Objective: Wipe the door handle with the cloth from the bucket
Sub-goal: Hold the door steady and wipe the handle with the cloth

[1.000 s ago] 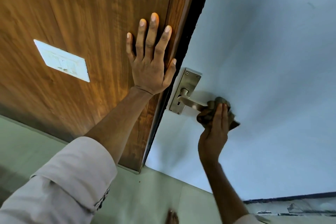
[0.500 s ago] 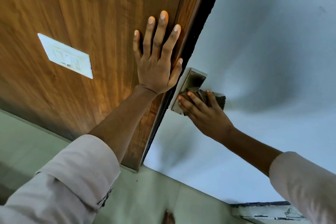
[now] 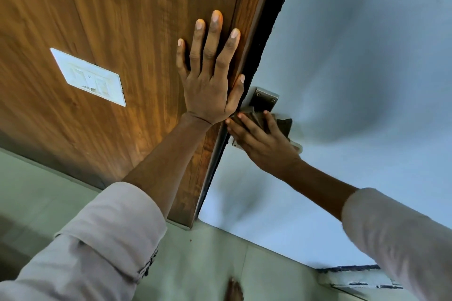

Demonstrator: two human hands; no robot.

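The metal door handle sits on a pale blue-grey door, just right of the dark door gap. Only the top of its back plate and the lever's tip show. My right hand presses a dark grey-brown cloth flat over the lower plate and lever, fingers spread across the cloth. My left hand lies flat, fingers apart, on the brown wooden panel beside the door's edge, holding nothing. No bucket is in view.
A white switch plate is set in the wooden panel at left. Pale green floor tiles lie below. A toe shows at the bottom edge, and a white ledge with a dark rim at the lower right.
My right hand has carried the cloth from the lever's outer end inward onto the back plate, and its arm now reaches in from the right. My left hand has stayed on the wood.
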